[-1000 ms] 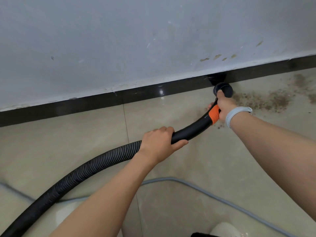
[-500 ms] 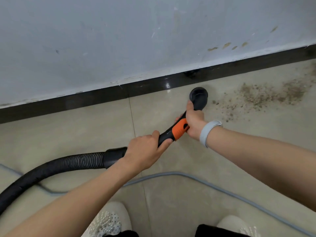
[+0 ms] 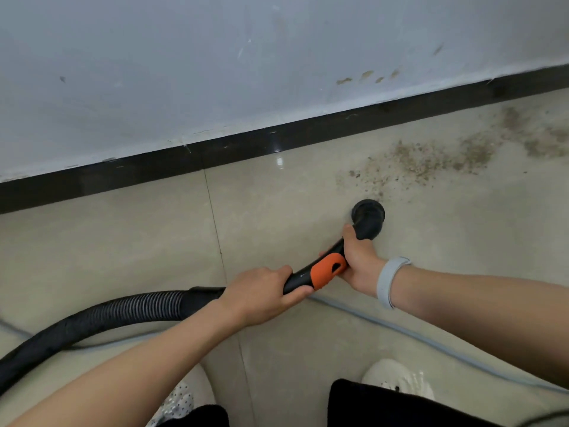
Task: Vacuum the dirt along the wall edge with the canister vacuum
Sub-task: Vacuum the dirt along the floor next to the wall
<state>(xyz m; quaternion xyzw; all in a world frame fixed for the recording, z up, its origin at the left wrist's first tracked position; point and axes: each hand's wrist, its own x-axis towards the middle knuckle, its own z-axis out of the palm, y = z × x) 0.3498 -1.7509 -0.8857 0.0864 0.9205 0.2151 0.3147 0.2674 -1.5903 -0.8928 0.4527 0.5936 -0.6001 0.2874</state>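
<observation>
A black ribbed vacuum hose point(image 3: 123, 312) runs in from the lower left and ends in a rigid black handle with an orange collar point(image 3: 327, 271). Its round black nozzle point(image 3: 369, 214) sits on the beige tile, a short way back from the black skirting point(image 3: 215, 155). My left hand point(image 3: 261, 294) grips the handle just behind the orange collar. My right hand point(image 3: 357, 257) grips the tube just behind the nozzle. Brown dirt point(image 3: 431, 161) lies scattered on the floor to the right of the nozzle, near the wall edge.
A grey power cord point(image 3: 415, 337) snakes across the floor under my arms. My two white shoes point(image 3: 397, 380) stand at the bottom of the view. The pale wall point(image 3: 277, 57) carries small brown marks.
The nozzle has been pulled back from the skirting toward my feet, away from the wall. Both hands kept their grip on the handle and moved with it.
</observation>
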